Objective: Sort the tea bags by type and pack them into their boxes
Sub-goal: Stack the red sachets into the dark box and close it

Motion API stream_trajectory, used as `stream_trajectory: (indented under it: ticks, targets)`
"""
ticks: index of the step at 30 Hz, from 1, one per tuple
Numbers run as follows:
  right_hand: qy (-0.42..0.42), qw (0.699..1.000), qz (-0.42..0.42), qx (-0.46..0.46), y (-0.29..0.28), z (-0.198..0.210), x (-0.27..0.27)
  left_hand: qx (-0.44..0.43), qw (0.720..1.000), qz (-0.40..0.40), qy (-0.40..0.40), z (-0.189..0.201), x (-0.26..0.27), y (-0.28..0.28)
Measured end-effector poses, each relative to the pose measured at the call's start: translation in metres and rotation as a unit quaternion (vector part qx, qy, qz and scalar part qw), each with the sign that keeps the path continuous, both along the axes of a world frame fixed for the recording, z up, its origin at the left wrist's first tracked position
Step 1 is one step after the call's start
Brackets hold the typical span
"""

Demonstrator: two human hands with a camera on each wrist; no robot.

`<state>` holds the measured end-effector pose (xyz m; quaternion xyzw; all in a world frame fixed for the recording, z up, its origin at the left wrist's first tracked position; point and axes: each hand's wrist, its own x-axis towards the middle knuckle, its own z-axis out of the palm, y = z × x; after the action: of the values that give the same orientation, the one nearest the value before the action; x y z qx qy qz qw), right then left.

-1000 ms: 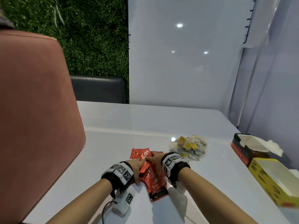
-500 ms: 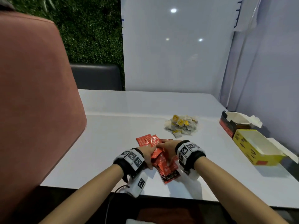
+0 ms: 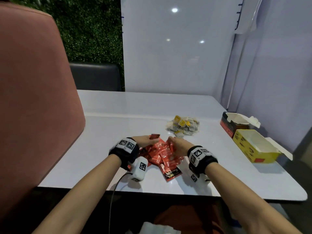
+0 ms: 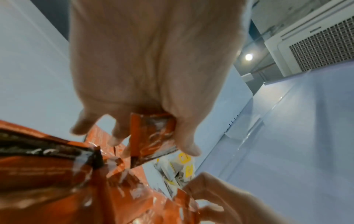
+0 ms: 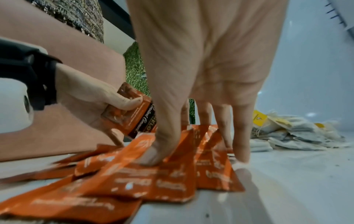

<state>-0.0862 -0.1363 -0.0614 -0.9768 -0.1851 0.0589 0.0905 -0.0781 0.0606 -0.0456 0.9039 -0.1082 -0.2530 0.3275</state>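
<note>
A pile of red sachets lies on the white table in front of me. My left hand pinches one red sachet between thumb and fingers, lifted just above the pile's left side. My right hand stands on the pile with straight fingers, its thumb pressing a sachet flat while others bunch up between thumb and fingers. A heap of paper tea bags with yellow tags lies further back to the right. An open red-black box and an open yellow box stand at the right edge.
A large pink chair back fills the left side beside the table. A glossy white wall panel stands behind the table, and a dark seat at its far left. A cable hangs off the table's near edge.
My hands, held close together on the red pile before, have drawn apart. The left hand now holds one sachet raised off the pile. My head view has shifted down and back.
</note>
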Motion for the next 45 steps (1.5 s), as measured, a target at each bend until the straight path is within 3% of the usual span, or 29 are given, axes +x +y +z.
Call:
stream_trajectory:
  ticks: [3,6,12,16,20,22,24,31,35,40,45]
  targets:
    - [-0.051,0.997,-0.027,0.050,-0.007,0.008,0.001,-0.117,0.987,0.100,-0.035,0.014,-0.004,0.005]
    - [-0.031,0.986,-0.057,0.156,-0.015,0.019,0.002,-0.261,0.953,0.155,-0.016,0.022,-0.008,0.010]
    - [-0.004,0.937,-0.101,0.334,-0.030,0.032,-0.002,-0.374,0.898,0.229,0.014,0.026,-0.025,0.017]
    - [0.035,0.865,-0.129,0.483,-0.034,0.037,-0.012,-0.404,0.882,0.242,0.016,0.025,-0.030,0.012]
    - [0.059,0.782,-0.150,0.602,-0.041,0.040,-0.020,-0.494,0.826,0.262,0.069,0.023,-0.030,0.004]
    - [0.073,0.745,-0.149,0.647,-0.041,0.045,-0.025,-0.503,0.821,0.258,0.074,0.021,-0.031,0.003]
    - [0.086,0.726,-0.143,0.667,-0.036,0.048,-0.031,-0.494,0.828,0.254,0.076,0.020,-0.034,0.004]
    - [0.063,0.733,-0.142,0.662,-0.017,0.052,-0.043,-0.506,0.821,0.252,0.073,0.015,-0.041,0.005]
    - [0.014,0.777,-0.100,0.621,-0.017,0.059,-0.050,-0.496,0.837,0.184,0.137,0.025,-0.048,-0.004]
    - [0.107,0.816,0.038,0.567,-0.032,0.081,-0.054,-0.497,0.826,0.086,0.251,0.039,-0.058,-0.009]
    - [0.142,0.838,0.090,0.519,-0.037,0.094,-0.060,-0.498,0.812,0.023,0.303,0.039,-0.074,-0.019]
